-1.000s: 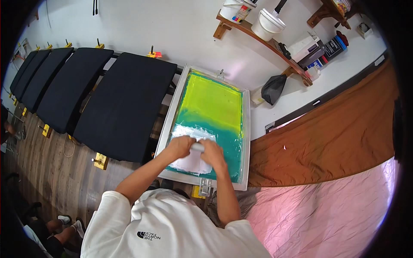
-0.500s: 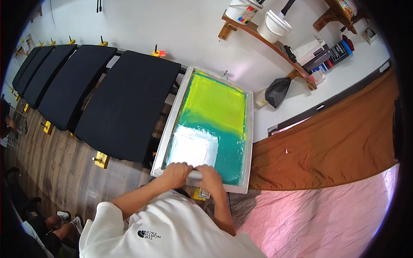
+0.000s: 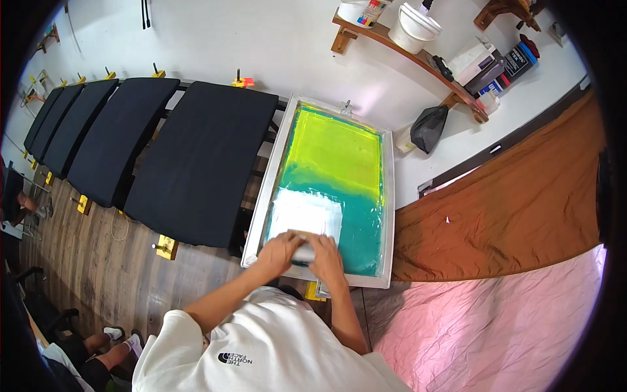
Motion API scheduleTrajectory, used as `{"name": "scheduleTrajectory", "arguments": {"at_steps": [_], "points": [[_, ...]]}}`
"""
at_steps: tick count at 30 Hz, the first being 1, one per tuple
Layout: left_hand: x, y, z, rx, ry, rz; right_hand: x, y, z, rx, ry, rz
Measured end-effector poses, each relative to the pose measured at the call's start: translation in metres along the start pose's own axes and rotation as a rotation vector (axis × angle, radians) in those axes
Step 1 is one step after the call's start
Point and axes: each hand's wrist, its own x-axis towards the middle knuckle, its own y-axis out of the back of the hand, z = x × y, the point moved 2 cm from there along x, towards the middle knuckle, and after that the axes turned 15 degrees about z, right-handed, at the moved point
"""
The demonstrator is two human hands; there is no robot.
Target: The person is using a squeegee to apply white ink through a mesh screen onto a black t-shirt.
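A white-framed printing screen (image 3: 390,196) lies in front of me, its mesh yellow-green at the far end and teal near me. A white patch of ink (image 3: 305,212) covers the near left part of the mesh. My left hand (image 3: 279,249) and my right hand (image 3: 325,256) both grip a squeegee (image 3: 304,243) at the near end of the screen, just below the white patch. Most of the squeegee is hidden under my fingers.
Several black padded boards (image 3: 202,160) stand in a row to the left, with yellow clamps (image 3: 166,247) at their near ends. A wall shelf (image 3: 418,59) holds a white bucket (image 3: 414,27) and containers. Brown (image 3: 516,209) and pink cloth (image 3: 483,333) lie to the right. Another person's legs (image 3: 108,343) show at lower left.
Both hands pulled the squeegee toward me, from over the white patch to the screen's near end. The white patch now lies uncovered.
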Motion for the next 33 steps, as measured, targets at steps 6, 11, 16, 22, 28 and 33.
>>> {"name": "scheduleTrajectory", "arguments": {"at_steps": [6,11,16,22,28,33], "points": [[-0.014,0.027,0.034,0.063,0.089,-0.268,-0.021,0.027,-0.018,-0.022,-0.04,-0.201],[0.047,0.009,-0.004,0.128,-0.07,0.03,0.055,0.021,0.004,-0.105,-0.004,-0.218],[0.097,-0.006,-0.022,0.107,0.075,-0.043,0.092,0.001,0.027,-0.106,-0.021,-0.108],[0.017,-0.004,-0.004,0.062,0.018,-0.018,0.016,0.0,0.006,0.0,-0.004,0.017],[-0.015,0.023,0.032,0.043,-0.014,-0.111,-0.021,0.026,-0.018,-0.019,-0.027,-0.133],[0.046,0.006,-0.005,0.116,-0.033,-0.049,0.049,0.019,0.007,-0.095,0.02,-0.16]]}}
